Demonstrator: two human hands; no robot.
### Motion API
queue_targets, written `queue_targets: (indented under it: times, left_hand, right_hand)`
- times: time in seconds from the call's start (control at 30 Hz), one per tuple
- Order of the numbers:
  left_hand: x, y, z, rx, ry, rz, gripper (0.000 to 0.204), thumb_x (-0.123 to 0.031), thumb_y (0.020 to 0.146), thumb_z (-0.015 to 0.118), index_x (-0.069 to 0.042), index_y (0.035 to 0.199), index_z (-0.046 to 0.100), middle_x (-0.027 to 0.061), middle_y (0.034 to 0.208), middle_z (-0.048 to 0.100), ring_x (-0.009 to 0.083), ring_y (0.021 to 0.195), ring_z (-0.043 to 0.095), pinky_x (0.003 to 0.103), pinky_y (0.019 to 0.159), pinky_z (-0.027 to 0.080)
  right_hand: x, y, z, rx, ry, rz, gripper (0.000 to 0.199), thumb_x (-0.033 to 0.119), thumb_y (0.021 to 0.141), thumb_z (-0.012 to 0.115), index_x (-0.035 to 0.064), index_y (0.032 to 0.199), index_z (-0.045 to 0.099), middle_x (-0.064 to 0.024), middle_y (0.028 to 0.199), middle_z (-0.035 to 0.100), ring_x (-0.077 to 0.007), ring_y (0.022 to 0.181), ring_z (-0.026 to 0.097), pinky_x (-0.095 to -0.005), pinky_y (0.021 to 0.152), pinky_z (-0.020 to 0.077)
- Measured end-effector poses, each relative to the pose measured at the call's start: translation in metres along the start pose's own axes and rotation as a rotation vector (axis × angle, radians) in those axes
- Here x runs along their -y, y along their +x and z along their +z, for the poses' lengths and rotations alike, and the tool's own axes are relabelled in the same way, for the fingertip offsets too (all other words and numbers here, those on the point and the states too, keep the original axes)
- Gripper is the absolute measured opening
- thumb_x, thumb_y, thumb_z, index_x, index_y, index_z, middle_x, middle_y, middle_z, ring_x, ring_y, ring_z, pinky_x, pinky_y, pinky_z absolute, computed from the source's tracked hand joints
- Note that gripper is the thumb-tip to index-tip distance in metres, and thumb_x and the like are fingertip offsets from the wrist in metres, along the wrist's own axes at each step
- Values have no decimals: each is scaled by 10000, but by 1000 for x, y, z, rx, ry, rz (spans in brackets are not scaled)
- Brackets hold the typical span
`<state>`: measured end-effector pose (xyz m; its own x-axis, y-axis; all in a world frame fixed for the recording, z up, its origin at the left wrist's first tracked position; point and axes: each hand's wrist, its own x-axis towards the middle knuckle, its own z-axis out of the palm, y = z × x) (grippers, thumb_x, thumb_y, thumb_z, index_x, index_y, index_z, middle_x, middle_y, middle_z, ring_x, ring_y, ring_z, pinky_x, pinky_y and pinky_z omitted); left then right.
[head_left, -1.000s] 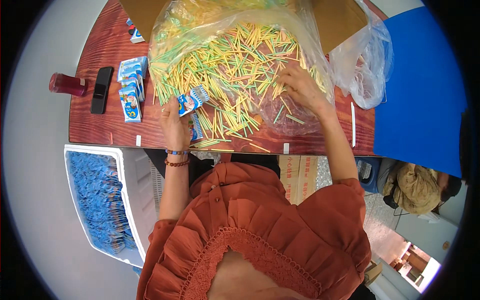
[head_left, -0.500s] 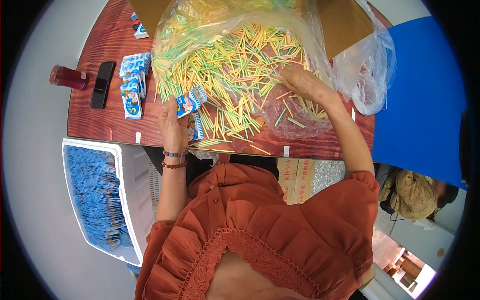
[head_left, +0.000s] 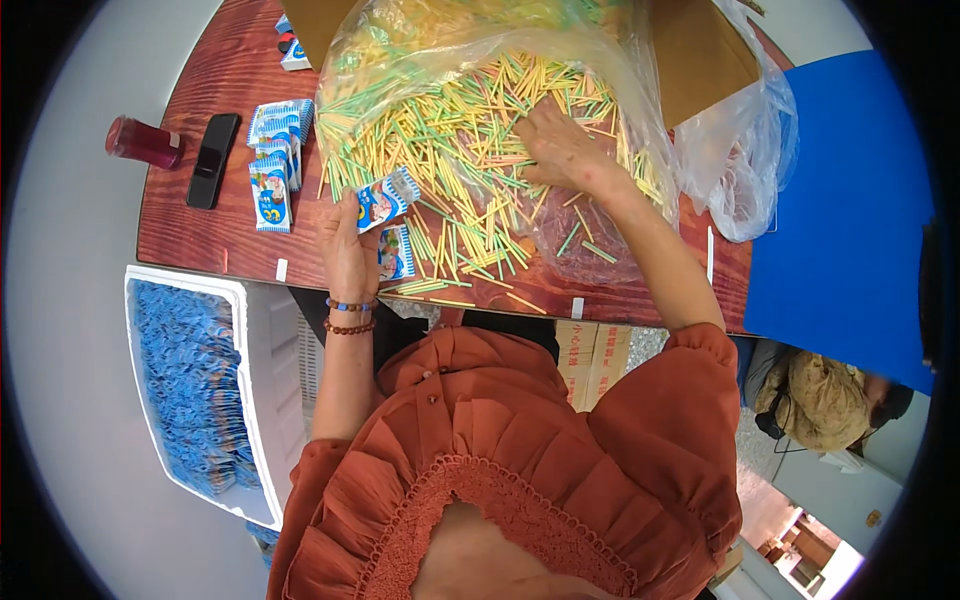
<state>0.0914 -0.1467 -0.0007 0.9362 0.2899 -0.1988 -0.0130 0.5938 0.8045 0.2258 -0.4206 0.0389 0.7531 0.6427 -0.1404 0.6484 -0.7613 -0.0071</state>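
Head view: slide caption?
Left hand holds a blue-and-white packet; right hand is among loose pastel sticks.

Clear bag [head_left: 560, 38] (far end) cut off

Apparently a small packing workroom
Loose pastel sticks [head_left: 400, 135] heap across the red wood-grain table [head_left: 200, 237]; at near left, a white foam box [head_left: 275, 380] holds massed blue packets [head_left: 190, 380].

a packet [head_left: 388, 201] sits in the left fingers [head_left: 349, 210]; another packet [head_left: 396, 253] lies on the bench [head_left: 228, 238] just beside them. left of these fingers come a packet pile [head_left: 270, 192], a phone [head_left: 212, 162] and a bottle [head_left: 142, 142]. the right fingers [head_left: 541, 122] rest among sticks [head_left: 450, 130]; to their right lies a bag [head_left: 735, 190].
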Motion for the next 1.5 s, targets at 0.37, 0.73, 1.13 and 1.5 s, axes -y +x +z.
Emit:
queue_targets:
  times: [0.37,0.73,1.13,1.5]
  left_hand:
    - [4,1,-5,54,-4,-33,228,-205,981,530,-3,996,635,83,988,678,162,883,660,323,763,561]
    - [3,20,38,12,-72,-90,256,-243,978,543,-18,930,655,53,895,670,144,838,644,308,768,535]
    - [43,68,131,165,130,-178,307,-306,920,639,-22,805,651,-6,729,607,83,620,496,262,549,411]
    - [43,62,96,118,-455,-149,283,-317,966,553,-40,991,602,91,871,644,198,754,571,328,704,455]
  right_hand:
    - [-17,-4,28,-159,40,-27,231,195,895,530,3,1022,533,-199,1050,571,-372,1128,488,-493,990,359]
    - [-15,1,12,237,1414,179,205,230,966,503,34,1010,540,-62,812,598,-150,726,576,-294,664,447]
    - [18,15,18,453,1562,17,206,236,941,570,38,999,569,-45,782,582,-148,697,574,-325,649,457]
    - [78,21,13,-521,2549,-12,158,65,965,491,-23,1095,509,-128,961,619,-250,987,589,-400,911,441]
